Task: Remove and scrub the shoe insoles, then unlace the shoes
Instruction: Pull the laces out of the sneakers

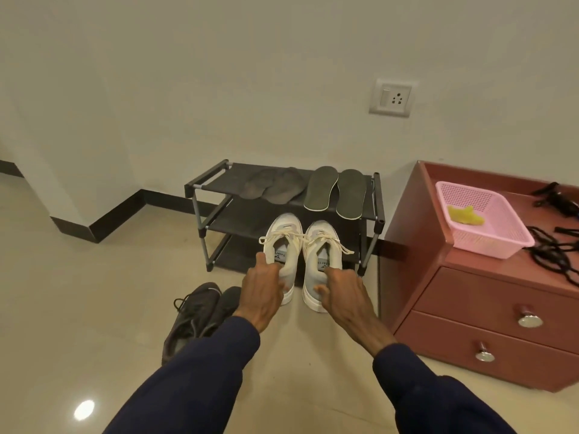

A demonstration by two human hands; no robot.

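Two white laced sneakers stand side by side on the floor in front of a shoe rack, toes toward it. My left hand (262, 288) grips the heel of the left white sneaker (283, 238), fingers at its opening. My right hand (340, 288) grips the heel of the right white sneaker (319, 245), thumb on its outer side. Both sneakers have their insoles inside and laces tied. On the rack's top shelf lie a pair of dark grey insoles (273, 186) and a pair of dark green insoles (336, 192).
The black shoe rack (200, 186) stands against the wall. A pair of dark sneakers (200, 317) lies on the floor to the left. A red drawer cabinet (488, 296) at the right carries a pink basket (498, 236) with a yellow cloth (465, 214), and black laces (554, 252).
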